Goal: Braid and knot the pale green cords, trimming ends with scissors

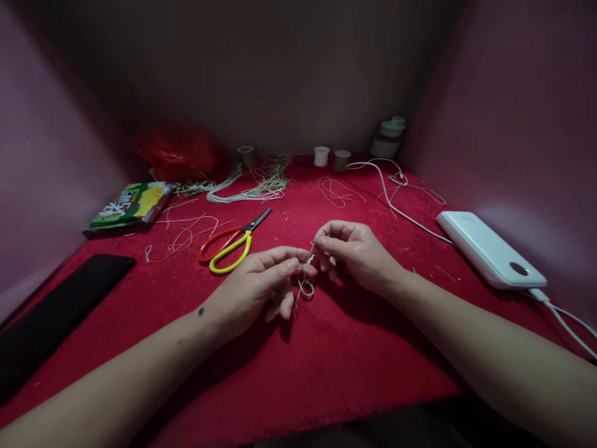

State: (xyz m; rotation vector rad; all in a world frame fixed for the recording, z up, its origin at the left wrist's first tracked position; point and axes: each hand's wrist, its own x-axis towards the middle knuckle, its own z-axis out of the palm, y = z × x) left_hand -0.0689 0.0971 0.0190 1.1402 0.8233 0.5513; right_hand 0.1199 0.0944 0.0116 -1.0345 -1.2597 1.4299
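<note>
Scissors (245, 236) parked beside the left hand (261, 277), fingers curled at the cord (311, 258), whether gripping I can't tell; that cord sits between both hands, loop dangling, and here's the right hand (352, 247) pinching its upper end: steady, even tension, fingertips close in, should stop the strands twisting

Left forearm (135, 370): bare, slanting up and inward from the lower left.
Left wrist (208, 318): nearly straight, a dark spot on its skin.
Left hand (261, 280): thumb laid near the index finger, index and middle fingers stretched toward the right, the others curled below.
Right forearm (480, 342): bare, slanting inward from the lower right.
Right hand (357, 252): thumb and bent index finger pinched together, remaining fingers curled underneath.
Both hands' fingertips: close together.
</note>
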